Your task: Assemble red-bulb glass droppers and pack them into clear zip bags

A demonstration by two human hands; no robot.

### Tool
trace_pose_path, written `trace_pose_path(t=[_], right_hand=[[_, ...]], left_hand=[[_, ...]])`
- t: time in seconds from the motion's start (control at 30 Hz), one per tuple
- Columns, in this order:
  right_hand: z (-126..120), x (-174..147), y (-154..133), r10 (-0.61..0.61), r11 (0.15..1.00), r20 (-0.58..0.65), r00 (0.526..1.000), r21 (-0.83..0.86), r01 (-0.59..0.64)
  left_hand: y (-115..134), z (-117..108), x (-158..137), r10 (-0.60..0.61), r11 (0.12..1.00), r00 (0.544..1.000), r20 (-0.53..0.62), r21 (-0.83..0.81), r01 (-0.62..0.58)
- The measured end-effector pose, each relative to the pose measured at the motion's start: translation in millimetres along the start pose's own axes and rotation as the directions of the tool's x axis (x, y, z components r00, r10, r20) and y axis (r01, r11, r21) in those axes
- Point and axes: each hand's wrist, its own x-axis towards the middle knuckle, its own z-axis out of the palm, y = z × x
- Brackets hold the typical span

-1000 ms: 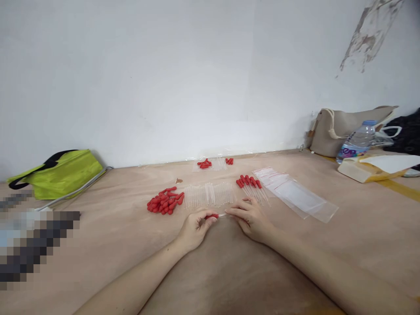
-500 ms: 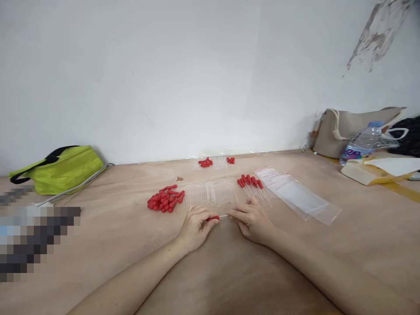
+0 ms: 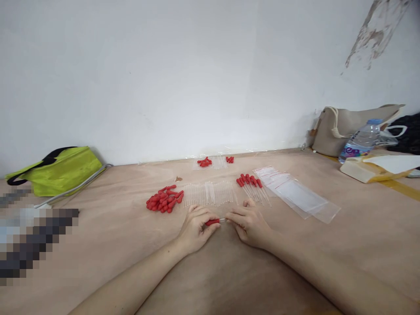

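Note:
Between thumb and fingers, my left hand (image 3: 196,228) pinches a red rubber bulb (image 3: 212,222). My right hand (image 3: 248,224) is closed on a clear dropper tube (image 3: 222,220), whose visible end meets the bulb's mouth; the rest of the tube is hidden by my fingers. Beyond my left hand lies a pile of red rubber bulbs (image 3: 163,200). A row of clear tubes (image 3: 210,194) spreads flat just past both hands. Several droppers with red bulbs fitted (image 3: 250,181) lie beyond my right hand.
Clear zip bags (image 3: 297,194) overlap at the right. More red bulbs (image 3: 205,162) lie near the wall. A yellow-green pouch (image 3: 67,170) sits at the left. A water bottle (image 3: 362,140), a beige bag (image 3: 328,133) and an open carton (image 3: 361,170) stand far right.
The bulb and the tube have come closer together, with less tube showing between my hands. More of the red bulb shows at my left fingertips.

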Motion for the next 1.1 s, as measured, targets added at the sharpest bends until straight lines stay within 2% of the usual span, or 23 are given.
trace_pose_path(t=[0.17, 0.3, 0.43, 0.5, 0.57, 0.6, 0.67, 0.77, 0.83, 0.9, 0.93, 1.0, 1.1], right_hand=[[-3.8, 2.0, 0.2, -0.007, 1.0, 0.01, 1.0, -0.008, 0.007], [-4.7, 1.9, 0.4, -0.04, 0.994, 0.016, 0.999, -0.096, 0.042], [-5.1, -1.1, -0.7, -0.05, 0.98, 0.074, 0.996, -0.19, 0.064], [-7.4, -2.5, 0.2, 0.002, 0.976, 0.078, 0.997, -0.219, 0.015], [-11.4, -1.9, 4.9, 0.131, 0.965, 0.033, 0.991, -0.233, -0.12], [-13.7, -0.4, 9.4, 0.223, 0.948, 0.0, 0.975, -0.234, -0.216], [-17.9, 5.2, 22.9, 0.428, 0.877, -0.047, 0.903, -0.222, -0.427], [-19.8, 18.3, 49.7, 0.692, 0.702, -0.02, 0.721, -0.209, -0.68], [-17.0, 26.9, 65.5, 0.794, 0.592, -0.003, 0.607, -0.221, -0.775], [-11.8, 32.9, 75.4, 0.844, 0.523, -0.001, 0.536, -0.223, -0.823], [-8.8, 34.6, 77.8, 0.855, 0.506, -0.003, 0.519, -0.218, -0.834], [-3.5, 35.4, 78.7, 0.858, 0.501, -0.011, 0.514, -0.203, -0.841], [1.3, 32.3, 76.2, 0.832, 0.539, -0.026, 0.554, -0.196, -0.819]], left_hand=[[-7.6, -2.1, 1.9, -0.025, 0.999, 0.999, 0.023, 0.034, 0.025], [-12.6, -4.0, 2.8, -0.048, 0.997, 0.999, 0.006, 0.067, 0.047], [-12.0, -4.8, 2.3, -0.055, 0.997, 0.998, -0.016, 0.059, 0.056], [-11.3, -4.9, 1.4, -0.078, 0.995, 0.996, -0.048, 0.052, 0.081], [-11.1, -5.0, 0.4, -0.123, 0.992, 0.988, -0.088, 0.026, 0.126], [-11.1, -5.0, 0.0, -0.144, 0.989, 0.985, -0.097, 0.009, 0.146], [-10.7, -5.3, -0.2, -0.159, 0.987, 0.984, -0.082, -0.015, 0.158], [-9.3, -5.9, 0.2, -0.115, 0.993, 0.993, -0.028, -0.017, 0.114], [-8.5, -6.0, 0.3, -0.079, 0.997, 0.997, 0.006, -0.021, 0.079], [-8.1, -5.9, 0.0, -0.063, 0.998, 0.998, 0.027, -0.03, 0.064], [-8.2, -5.7, -0.2, -0.06, 0.998, 0.998, 0.031, -0.036, 0.061], [-8.7, -5.4, -0.4, -0.056, 0.997, 0.998, 0.029, -0.045, 0.057], [-9.7, -5.1, 0.0, -0.048, 0.997, 0.998, 0.037, -0.058, 0.05]])
